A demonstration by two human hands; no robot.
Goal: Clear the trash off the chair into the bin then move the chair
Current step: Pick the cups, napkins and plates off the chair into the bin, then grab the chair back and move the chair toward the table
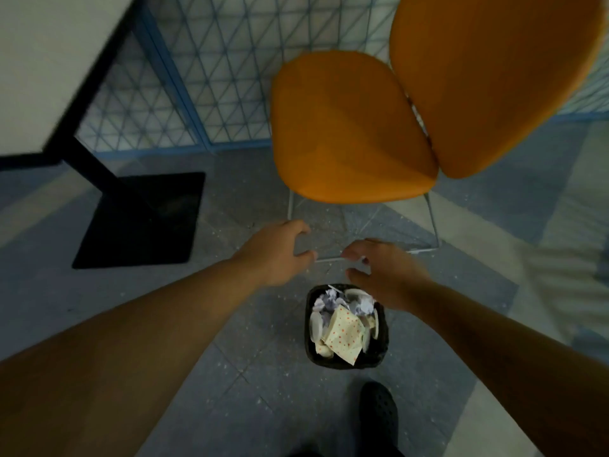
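Note:
An orange chair [349, 127] with a thin metal frame stands on the floor ahead, its seat bare. Below it, near my feet, sits a small black bin [380, 354] filled with crumpled paper, white discs and a dotted wrapper [342, 331]. My left hand [276, 252] hovers in front of the chair's lower edge, fingers spread and curled, holding nothing. My right hand [385, 272] is beside it, just above the bin's far rim, fingers also apart and empty. Both hands are apart from the chair.
A white table [43, 61] with a black post and a square black base [141, 219] stands at the left. A blue wire-mesh partition [214, 77] runs behind the chair. My black shoe [379, 410] is below the bin. Grey tiled floor surrounds everything.

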